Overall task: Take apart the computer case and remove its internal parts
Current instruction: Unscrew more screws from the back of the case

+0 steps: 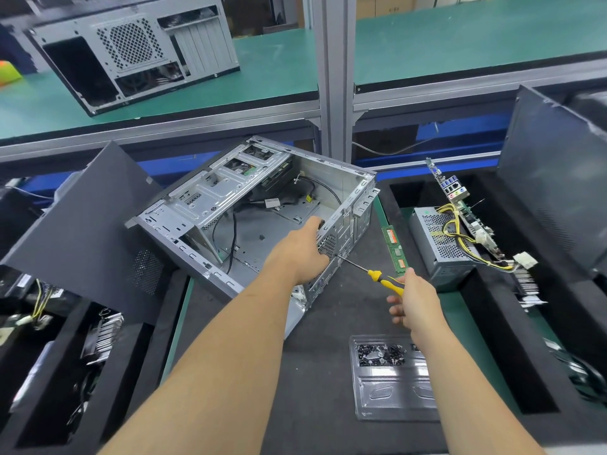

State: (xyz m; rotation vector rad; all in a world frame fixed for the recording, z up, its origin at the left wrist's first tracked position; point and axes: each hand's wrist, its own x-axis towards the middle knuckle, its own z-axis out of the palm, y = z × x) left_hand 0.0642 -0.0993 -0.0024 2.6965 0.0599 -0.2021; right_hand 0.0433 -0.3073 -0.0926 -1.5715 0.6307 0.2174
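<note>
Head view: my left hand (300,254) grips the computer case (256,211) rear on the tabletop (328,372); right fingers (395,310) clamp the screwdriver (377,275). Motherboard (466,218) and power supply (440,244) are out; cables (233,231) remain.

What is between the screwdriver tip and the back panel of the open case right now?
Nothing visible. The screwdriver, held in the right hand, has its tip already at the case's rear panel, just beside the left hand gripping that panel's edge.
</note>
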